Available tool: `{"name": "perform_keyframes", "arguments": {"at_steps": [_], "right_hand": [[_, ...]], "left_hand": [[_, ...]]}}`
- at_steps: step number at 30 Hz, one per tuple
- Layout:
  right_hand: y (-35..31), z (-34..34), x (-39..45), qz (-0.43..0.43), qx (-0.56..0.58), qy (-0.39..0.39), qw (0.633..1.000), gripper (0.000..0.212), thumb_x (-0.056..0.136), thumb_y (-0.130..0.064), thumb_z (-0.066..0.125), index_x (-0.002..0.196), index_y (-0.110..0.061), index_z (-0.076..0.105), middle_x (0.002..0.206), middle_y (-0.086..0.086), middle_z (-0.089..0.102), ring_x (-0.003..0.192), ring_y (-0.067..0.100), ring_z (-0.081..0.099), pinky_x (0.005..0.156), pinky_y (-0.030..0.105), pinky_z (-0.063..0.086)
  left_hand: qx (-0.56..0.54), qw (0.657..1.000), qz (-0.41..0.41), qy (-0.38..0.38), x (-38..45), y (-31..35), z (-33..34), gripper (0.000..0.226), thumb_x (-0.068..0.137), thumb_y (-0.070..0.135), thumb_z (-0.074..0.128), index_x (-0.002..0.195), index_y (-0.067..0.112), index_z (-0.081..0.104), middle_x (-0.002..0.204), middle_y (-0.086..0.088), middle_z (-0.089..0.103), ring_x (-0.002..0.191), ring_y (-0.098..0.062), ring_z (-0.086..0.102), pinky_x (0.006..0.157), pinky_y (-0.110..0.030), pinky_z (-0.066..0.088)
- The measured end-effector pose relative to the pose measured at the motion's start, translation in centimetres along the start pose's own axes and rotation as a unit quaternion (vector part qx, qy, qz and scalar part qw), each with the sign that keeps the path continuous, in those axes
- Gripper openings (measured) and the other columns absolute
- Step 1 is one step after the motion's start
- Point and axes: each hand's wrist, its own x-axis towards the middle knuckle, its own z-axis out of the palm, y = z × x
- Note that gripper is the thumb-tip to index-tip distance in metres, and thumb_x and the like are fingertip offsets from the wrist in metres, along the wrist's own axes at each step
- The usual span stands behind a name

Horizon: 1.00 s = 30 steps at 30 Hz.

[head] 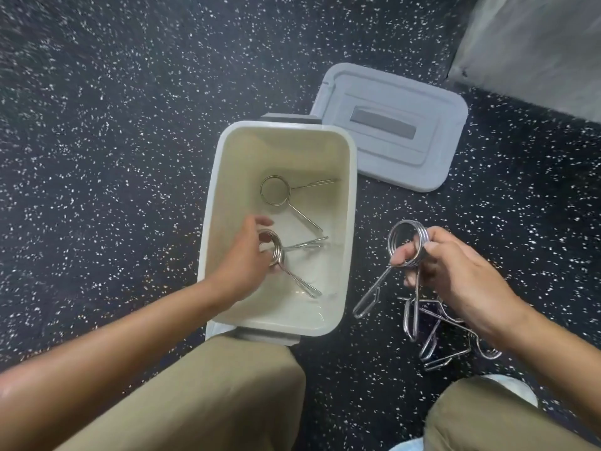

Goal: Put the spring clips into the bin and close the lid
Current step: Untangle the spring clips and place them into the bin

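A cream plastic bin (348, 203) is stood open on the speckled black floor (113, 125) just ahead of the knees, so that both hands can reach it without a shift of posture; its grey lid (390, 128) is laid flat beside the far right corner, near enough to be fetched once the filling is done. The left hand (242, 262) is lowered inside the bin, its fingers curled about the coil of a steel spring clip (276, 255) whose two handles are pointed away toward the right wall; whether the grip is firm or already slackening cannot be told, though the clip appears to be brought low so that it is set down and not dropped. One more spring clip (275, 190) is seen resting on the bin's bottom toward the far end, apart from the held one. The right hand (455, 271) is kept outside, to the right of the bin, with thumb and fingers pinched on the coil of a third clip (408, 242); its handles hang down, probably so that it is ready as the next one in. Beneath that hand a small tangle of clips (439, 333) is left on the floor; the task is judged to be under way, with the lid not yet fitted.
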Motion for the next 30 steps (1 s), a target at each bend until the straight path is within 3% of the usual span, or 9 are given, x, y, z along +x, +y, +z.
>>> {"name": "perform_keyframes", "arguments": {"at_steps": [3,8,11,14,17,21,24,27,30], "right_hand": [[-0.3,0.4,-0.2,0.011,0.030,0.015,0.999,0.027,0.108,-0.013,0.029,0.096,-0.011,0.054,0.090,0.009,0.071,0.069,0.016,0.055,0.074,0.034,0.044],[-1.0,0.3,-0.7,-0.057,-0.188,0.034,0.980,0.017,0.100,-0.043,0.049,0.100,-0.026,0.052,0.078,-0.007,0.060,0.066,0.020,0.053,0.072,0.031,0.046],[-1.7,0.4,-1.4,-0.124,-0.317,0.018,0.940,0.012,0.101,-0.031,0.053,0.106,-0.040,0.049,0.069,-0.011,0.061,0.052,0.007,0.047,0.054,0.017,0.040],[-2.7,0.6,-2.0,-0.188,-0.421,0.030,0.887,0.034,0.103,-0.026,0.043,0.129,-0.046,0.051,0.089,-0.014,0.060,0.075,-0.002,0.056,0.063,0.009,0.040],[-4.3,0.8,-2.3,-0.204,-0.450,0.039,0.869,0.043,0.101,-0.036,0.037,0.141,-0.045,0.048,0.115,-0.018,0.047,0.084,-0.003,0.054,0.074,0.015,0.042],[-8.0,1.4,-2.3,-0.226,-0.536,-0.005,0.813,0.055,0.097,-0.051,0.024,0.152,-0.047,0.032,0.106,-0.013,0.065,0.089,0.010,0.061,0.081,0.032,0.049],[-10.5,2.4,-1.2,-0.241,-0.610,-0.032,0.754,0.047,0.100,-0.052,0.024,0.146,-0.045,0.030,0.102,0.001,0.073,0.084,0.029,0.065,0.068,0.038,0.048],[-12.7,4.2,0.8,-0.237,-0.641,-0.068,0.727,0.017,0.105,-0.039,0.038,0.118,-0.029,0.032,0.087,-0.003,0.070,0.062,0.023,0.055,0.053,0.038,0.042],[-14.6,6.6,3.4,-0.260,-0.648,-0.085,0.711,0.020,0.105,-0.046,0.036,0.103,-0.026,0.038,0.061,-0.004,0.049,0.056,0.018,0.048,0.045,0.032,0.032]], "left_hand": [[0.041,0.999,-0.011,0.008,0.6,-0.5,0.9,0.036,0.098,-0.007,0.049,0.118,0.022,0.056,0.128,-0.014,0.041,0.106,-0.027,0.059,0.082,-0.046,0.062],[0.276,0.961,0.027,0.009,0.3,-0.8,0.9,0.040,0.098,0.014,0.054,0.137,0.015,0.044,0.130,-0.010,0.032,0.074,-0.020,0.054,0.077,-0.036,0.050],[0.390,0.920,0.040,0.014,-0.2,-0.9,0.6,0.044,0.098,0.025,0.055,0.137,0.009,0.042,0.131,-0.014,0.032,0.070,-0.032,0.052,0.076,-0.045,0.053],[0.425,0.904,0.042,0.010,-0.4,-0.6,0.6,0.045,0.099,0.030,0.055,0.134,0.005,0.043,0.134,-0.017,0.032,0.071,-0.038,0.057,0.073,-0.046,0.052],[0.442,0.896,0.045,0.007,-0.6,-0.5,0.5,0.045,0.099,0.034,0.052,0.132,0.004,0.044,0.136,-0.016,0.033,0.070,-0.037,0.057,0.068,-0.041,0.049],[0.429,0.901,0.059,0.015,-1.2,0.0,0.0,0.049,0.099,0.037,0.052,0.136,0.008,0.039,0.142,-0.016,0.030,0.084,-0.041,0.066,0.072,-0.044,0.054],[0.406,0.911,0.070,0.029,-2.0,1.0,-0.6,0.050,0.099,0.039,0.051,0.139,0.012,0.037,0.148,-0.014,0.027,0.094,-0.038,0.065,0.079,-0.042,0.050],[0.380,0.921,0.075,0.032,-3.1,2.3,-1.4,0.050,0.100,0.042,0.049,0.140,0.014,0.039,0.147,-0.011,0.031,0.102,-0.040,0.063,0.087,-0.043,0.047],[0.351,0.932,0.090,0.033,-4.2,3.0,-2.4,0.047,0.101,0.045,0.047,0.138,0.016,0.045,0.140,-0.005,0.041,0.103,-0.034,0.064,0.087,-0.041,0.049]]}}
